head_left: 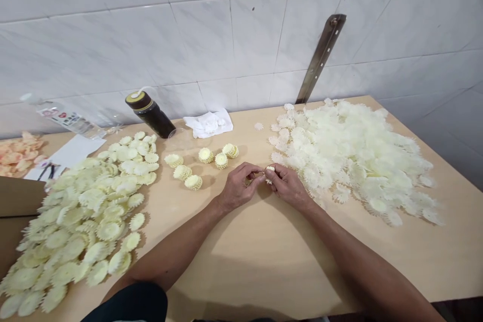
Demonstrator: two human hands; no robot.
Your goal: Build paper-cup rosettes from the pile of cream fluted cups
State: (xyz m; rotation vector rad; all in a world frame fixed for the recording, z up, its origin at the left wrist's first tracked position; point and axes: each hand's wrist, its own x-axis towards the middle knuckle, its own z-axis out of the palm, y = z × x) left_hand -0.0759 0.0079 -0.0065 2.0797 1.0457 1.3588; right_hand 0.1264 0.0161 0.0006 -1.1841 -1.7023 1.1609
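Note:
Over the middle of the wooden table, my two hands meet around a small pale yellow stack of scalloped flower pieces. My right hand is closed, thumb and fingers pinching the stack from its right side. From the left, my left hand is closed too, with thumb and forefinger tips at the stack's edge; its other fingers are partly hidden. Left of my hands stand several finished-looking round stacks of the same pieces. Close to my right hand lies a large loose heap of thin, translucent cream flower pieces.
A big pile of thicker yellow flower discs covers the table's left side. Behind are a dark bottle, white tissue and a water bottle. Peach petals and a cardboard box sit far left. A metal strip leans on the tiled wall.

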